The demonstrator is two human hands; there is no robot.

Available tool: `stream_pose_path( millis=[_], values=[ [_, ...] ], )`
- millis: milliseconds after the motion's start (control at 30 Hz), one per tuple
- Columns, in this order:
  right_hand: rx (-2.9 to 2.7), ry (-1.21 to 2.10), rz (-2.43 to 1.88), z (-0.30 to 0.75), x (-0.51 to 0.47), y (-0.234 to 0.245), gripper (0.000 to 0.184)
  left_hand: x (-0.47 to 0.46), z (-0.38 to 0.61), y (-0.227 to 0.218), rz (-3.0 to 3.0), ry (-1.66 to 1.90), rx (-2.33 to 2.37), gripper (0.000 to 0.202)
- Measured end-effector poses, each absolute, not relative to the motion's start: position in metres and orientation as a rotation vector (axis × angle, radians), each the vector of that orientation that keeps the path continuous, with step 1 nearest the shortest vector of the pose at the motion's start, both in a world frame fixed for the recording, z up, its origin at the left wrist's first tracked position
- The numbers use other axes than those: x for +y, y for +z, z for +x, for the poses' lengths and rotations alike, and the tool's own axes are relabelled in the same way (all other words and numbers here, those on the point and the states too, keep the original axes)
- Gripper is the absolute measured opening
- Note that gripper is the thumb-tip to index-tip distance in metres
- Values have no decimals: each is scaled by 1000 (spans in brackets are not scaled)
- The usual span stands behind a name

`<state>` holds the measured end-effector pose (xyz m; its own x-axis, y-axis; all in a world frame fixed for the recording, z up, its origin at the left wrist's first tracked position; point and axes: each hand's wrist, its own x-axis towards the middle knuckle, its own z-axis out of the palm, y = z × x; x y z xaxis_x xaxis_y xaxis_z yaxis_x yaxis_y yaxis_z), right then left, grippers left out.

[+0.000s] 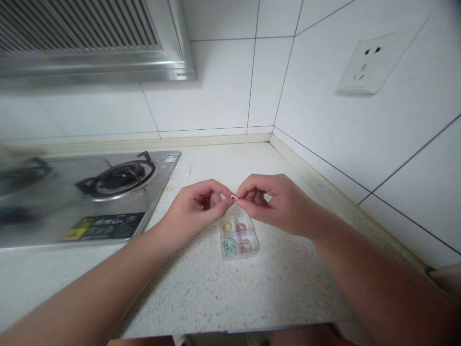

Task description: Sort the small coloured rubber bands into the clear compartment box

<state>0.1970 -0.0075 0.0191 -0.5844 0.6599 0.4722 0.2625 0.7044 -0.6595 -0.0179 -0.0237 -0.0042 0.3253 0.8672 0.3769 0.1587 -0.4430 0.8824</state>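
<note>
My left hand (201,204) and my right hand (270,199) meet above the counter, both pinched on one small white rubber band (234,197) between their fingertips. The left hand also seems to hide something dark red in its curled fingers. Just below the hands lies a small clear box (239,237) with compartments. It holds coiled bands in yellow, red, green and pink.
A steel gas stove (108,192) with a black burner (120,177) fills the left of the speckled countertop (216,288). A range hood (90,43) hangs above it. White tiled walls meet at the corner, with a socket (372,65) on the right wall.
</note>
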Motion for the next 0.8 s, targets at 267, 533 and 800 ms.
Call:
stream_pose_path(
  millis=[267,533,800],
  values=[
    [-2183,695,-712,197,-7,18,13,-25,-17,-2,1826,1190,947,14],
    [-2146,678,-750,198,-5,17,12,-26,-16,0,1859,1174,958,13],
    [-2135,667,-765,198,-3,16,13,-26,-17,-1,1883,1149,958,12]
  ],
)
